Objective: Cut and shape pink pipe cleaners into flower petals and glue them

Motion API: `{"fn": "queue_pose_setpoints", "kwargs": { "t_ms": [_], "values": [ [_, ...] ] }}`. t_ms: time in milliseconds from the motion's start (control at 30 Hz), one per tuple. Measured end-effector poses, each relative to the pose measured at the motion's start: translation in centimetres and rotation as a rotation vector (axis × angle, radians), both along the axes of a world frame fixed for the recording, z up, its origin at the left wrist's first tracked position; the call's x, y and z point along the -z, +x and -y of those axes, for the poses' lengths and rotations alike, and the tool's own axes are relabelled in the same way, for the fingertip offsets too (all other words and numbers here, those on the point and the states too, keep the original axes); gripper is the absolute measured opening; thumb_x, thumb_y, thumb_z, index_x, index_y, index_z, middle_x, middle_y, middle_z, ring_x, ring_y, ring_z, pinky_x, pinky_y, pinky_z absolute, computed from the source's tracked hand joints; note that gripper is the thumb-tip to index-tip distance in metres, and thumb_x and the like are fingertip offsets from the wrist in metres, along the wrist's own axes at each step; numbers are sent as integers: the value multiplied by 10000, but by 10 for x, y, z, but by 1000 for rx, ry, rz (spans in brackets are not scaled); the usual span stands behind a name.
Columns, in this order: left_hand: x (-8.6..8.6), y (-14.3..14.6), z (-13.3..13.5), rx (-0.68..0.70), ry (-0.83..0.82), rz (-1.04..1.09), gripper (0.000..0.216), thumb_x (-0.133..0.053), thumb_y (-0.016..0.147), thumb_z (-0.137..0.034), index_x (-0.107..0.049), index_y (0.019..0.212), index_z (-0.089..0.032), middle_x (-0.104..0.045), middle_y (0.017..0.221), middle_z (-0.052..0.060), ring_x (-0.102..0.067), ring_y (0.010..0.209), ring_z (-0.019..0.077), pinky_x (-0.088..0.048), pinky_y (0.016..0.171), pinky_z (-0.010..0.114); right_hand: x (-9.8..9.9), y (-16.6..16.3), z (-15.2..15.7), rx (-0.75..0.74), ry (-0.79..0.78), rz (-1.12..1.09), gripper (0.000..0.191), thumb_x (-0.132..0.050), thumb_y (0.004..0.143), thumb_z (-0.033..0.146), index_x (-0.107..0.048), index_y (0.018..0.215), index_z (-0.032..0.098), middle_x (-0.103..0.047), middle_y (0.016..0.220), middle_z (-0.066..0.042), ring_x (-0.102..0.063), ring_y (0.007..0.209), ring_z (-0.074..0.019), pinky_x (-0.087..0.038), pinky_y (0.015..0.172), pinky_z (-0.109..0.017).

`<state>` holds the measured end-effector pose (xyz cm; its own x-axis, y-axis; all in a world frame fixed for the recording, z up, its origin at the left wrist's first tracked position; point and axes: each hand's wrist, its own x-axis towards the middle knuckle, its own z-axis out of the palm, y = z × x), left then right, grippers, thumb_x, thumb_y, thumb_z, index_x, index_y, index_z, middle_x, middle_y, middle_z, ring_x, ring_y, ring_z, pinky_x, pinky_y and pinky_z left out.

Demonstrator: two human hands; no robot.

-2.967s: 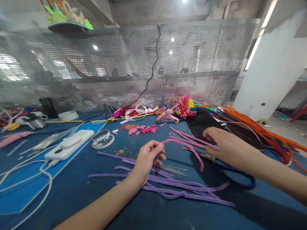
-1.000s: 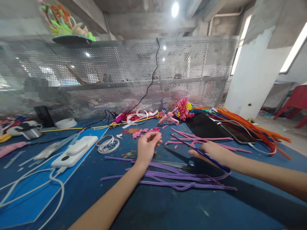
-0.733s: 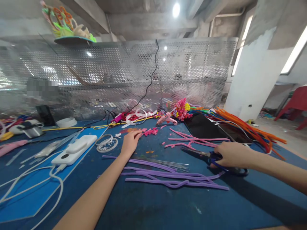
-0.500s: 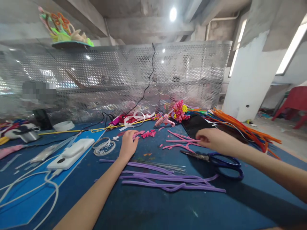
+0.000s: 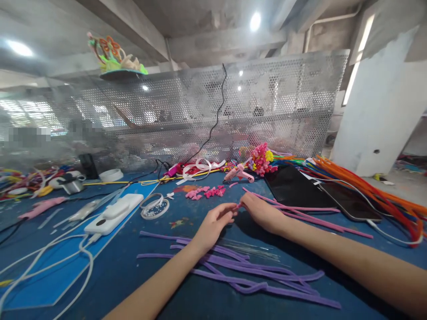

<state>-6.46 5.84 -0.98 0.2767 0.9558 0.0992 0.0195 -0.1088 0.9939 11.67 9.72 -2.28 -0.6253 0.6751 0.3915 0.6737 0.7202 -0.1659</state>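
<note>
Pink shows between our fingertips: a small pink bit (image 5: 239, 206), held just over the blue table (image 5: 207, 306). Our left hand (image 5: 213, 226) has its thumb and finger pinched on it. Our right hand (image 5: 262, 213) comes in from the other side, with its fingers bent and their tips at the same pink bit. We cannot tell if those tips grip it too, because the hand hides them.

Under and in front of our left hand lie the fuzzy purple sticks (image 5: 300, 295), some crossing over each other. Thin wires (image 5: 256, 250) lie just behind them. Fuzzy pink sticks (image 5: 310, 209) lie by our right hand and arm, next to a flat black tablet (image 5: 293, 189) and a phone (image 5: 348, 202).

Past our hands we see a pile of little pink shapes (image 5: 213, 192). Behind that are a pink glue gun (image 5: 240, 172) and a bunch of pink and yellow flowers (image 5: 262, 161). Over to the left, a round dish (image 5: 155, 210) has tiny white beads in it, near a white plug box (image 5: 115, 214).
</note>
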Motion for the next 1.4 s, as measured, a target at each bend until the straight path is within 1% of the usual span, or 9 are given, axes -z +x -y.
{"fn": "queue_pose_setpoints", "kwargs": {
  "t_ms": [67,167,333,500,633,800,1167,1300,1400],
  "values": [
    [2,7,4,38,-120,156,300,-586,748,-320,-623,1004,-167,-606,1108,116,-565,1016,227,-446,820,299,1,1,2,-44,28,-66,197,-302,886,96,-492,917,136,-534,863,-71,-498,789,-160,-407,704,-276],
    [5,11,5,20,-164,250,308,-586,756,-338,-618,1004,-158,-594,1125,128,-550,1041,228,-440,837,297,3,1,-1,-98,76,-102,214,-326,873,86,-529,927,128,-544,861,-82,-493,813,-170,-415,736,-293],
    [8,4,-3,-68,-105,164,298,-644,714,-290,-601,981,-165,-623,1046,95,-564,1013,217,-437,858,318,7,0,-5,-174,140,-162,292,-350,854,58,-550,1050,141,-569,918,-102,-495,874,-183,-428,769,-310],
    [9,2,-6,-131,-148,91,306,-696,652,-277,-602,911,-143,-662,814,43,-622,793,161,-477,744,275,9,-5,2,-263,156,-187,223,-387,873,116,-590,962,141,-590,817,-86,-523,770,-172,-444,684,-281],
    [10,5,-4,-115,-123,43,270,-684,666,-260,-635,894,-124,-678,793,50,-625,747,148,-481,730,257,6,-7,6,-216,159,-191,195,-398,877,146,-593,861,137,-608,777,-79,-543,739,-172,-443,670,-283],
    [8,6,-3,-107,-100,120,277,-651,703,-259,-641,949,-134,-677,972,91,-616,923,205,-460,848,312,3,-6,6,-120,126,-269,150,-418,863,121,-567,878,118,-615,797,-79,-560,746,-172,-445,685,-280],
    [5,8,1,-36,-136,223,308,-652,707,-211,-622,1008,-151,-637,1084,106,-551,1059,246,-379,964,391,4,-4,4,-12,46,-238,108,-454,843,114,-554,807,129,-601,759,-58,-552,711,-164,-423,653,-269],
    [1,14,10,80,-165,236,405,-652,711,-215,-571,1106,-190,-579,1180,94,-487,1137,236,-353,984,365,4,-1,2,38,74,-236,112,-454,849,124,-554,798,125,-601,763,-66,-552,718,-169,-417,643,-267],
    [0,16,12,35,-177,244,358,-639,726,-241,-568,1073,-191,-595,1144,82,-512,1106,207,-390,945,317,4,0,4,25,104,-206,135,-438,858,122,-562,806,127,-605,766,-67,-552,731,-172,-417,658,-272]
  ]
}}
